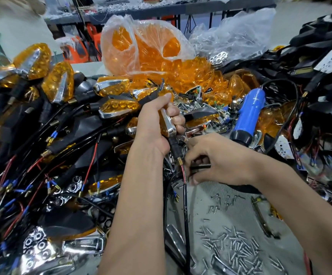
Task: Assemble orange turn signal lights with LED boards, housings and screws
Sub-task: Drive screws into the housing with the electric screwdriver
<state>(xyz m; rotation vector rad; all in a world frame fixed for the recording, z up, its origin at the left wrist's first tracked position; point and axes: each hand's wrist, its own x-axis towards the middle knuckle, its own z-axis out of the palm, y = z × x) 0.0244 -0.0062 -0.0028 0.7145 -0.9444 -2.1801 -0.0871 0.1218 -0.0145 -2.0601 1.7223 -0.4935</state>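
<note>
Screws (238, 249) lie loose on the counter (204, 197) nearest the body. Beyond them the right hand (218, 159) pinches a small black part (200, 167) beside the wire (185, 187); feed it squarely. The left hand (157, 120) wraps tight round 1 turn signal light (168, 124); hold it steady. Farther off: blue screwdriver (249, 114), bag of orange lenses (147, 46).

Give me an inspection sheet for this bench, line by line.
Surface: grey bench top, mostly buried.
Job's things: turn signal light in the left hand; loose screws in front; orange lenses in a plastic bag; finished lights piled at left.
Clutter: chrome housings, black housings at right.
Grippers: left hand grips the light; right hand pinches a small black part.
Cables: the light's black lead hangs down.
Surroundings: blue electric screwdriver; shelving behind.
</note>
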